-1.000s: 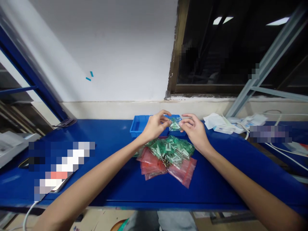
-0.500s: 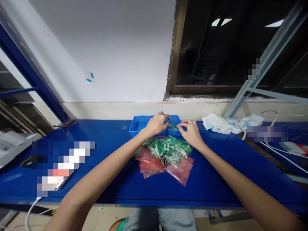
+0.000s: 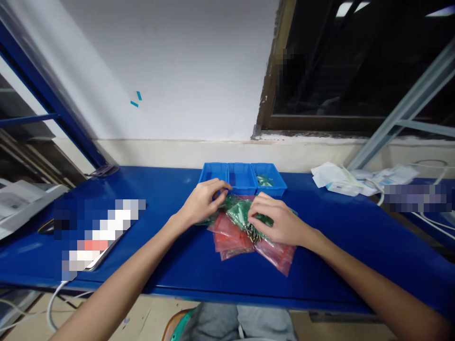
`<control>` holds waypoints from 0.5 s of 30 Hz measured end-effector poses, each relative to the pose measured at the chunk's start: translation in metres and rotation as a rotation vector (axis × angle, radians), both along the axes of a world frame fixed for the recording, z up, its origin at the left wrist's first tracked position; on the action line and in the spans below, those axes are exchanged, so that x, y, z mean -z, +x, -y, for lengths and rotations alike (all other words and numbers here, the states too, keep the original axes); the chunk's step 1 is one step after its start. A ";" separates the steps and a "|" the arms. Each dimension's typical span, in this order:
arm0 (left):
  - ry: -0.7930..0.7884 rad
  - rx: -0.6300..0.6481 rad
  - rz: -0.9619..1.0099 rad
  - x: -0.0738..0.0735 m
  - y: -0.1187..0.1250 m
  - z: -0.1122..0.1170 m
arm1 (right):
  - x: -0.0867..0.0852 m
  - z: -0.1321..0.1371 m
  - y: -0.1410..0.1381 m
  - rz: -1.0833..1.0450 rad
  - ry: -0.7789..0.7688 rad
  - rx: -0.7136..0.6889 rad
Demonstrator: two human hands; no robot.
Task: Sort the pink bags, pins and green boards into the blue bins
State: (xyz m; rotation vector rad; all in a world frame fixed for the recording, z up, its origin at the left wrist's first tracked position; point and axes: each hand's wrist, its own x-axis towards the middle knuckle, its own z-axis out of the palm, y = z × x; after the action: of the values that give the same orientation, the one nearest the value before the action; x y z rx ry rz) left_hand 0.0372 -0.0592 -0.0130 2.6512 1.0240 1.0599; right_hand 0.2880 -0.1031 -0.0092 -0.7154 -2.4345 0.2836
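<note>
A pile of small clear bags lies in front of me: green zip bags (image 3: 237, 212) on top, red bags (image 3: 232, 239) beneath and to the front. Dark and brass-coloured thin metal pieces (image 3: 253, 234) show in the pile's middle. Over the left edge of the green bags hovers my left hand (image 3: 206, 201), fingers loosely curved and thumb apart, with nothing visible in it. My right hand (image 3: 279, 219) is on the pile's right side, its thumb and fingertips closed at a green bag; the fingers partly hide the grip.
Behind the pile stand blue bins (image 3: 241, 176) in a row; green bags (image 3: 265, 181) lie in the right one. White papers and wrappers (image 3: 341, 179) are at the back right. A flat device (image 3: 103, 237) with a white cable lies left. Metal posts flank the blue table (image 3: 170, 265).
Both hands have come back from the right bin to the pile. My right hand has moved down onto the green bags, my left hand to their left edge. The view has shifted slightly.
</note>
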 end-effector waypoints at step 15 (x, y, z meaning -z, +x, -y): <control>0.081 -0.064 -0.147 0.011 0.000 0.001 | -0.003 0.004 0.002 0.240 -0.063 -0.088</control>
State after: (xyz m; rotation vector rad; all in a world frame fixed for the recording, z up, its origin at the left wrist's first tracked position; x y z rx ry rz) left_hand 0.0369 -0.0604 -0.0241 2.8159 1.1233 0.9489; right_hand 0.2902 -0.1069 -0.0060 -0.7054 -2.6998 0.3270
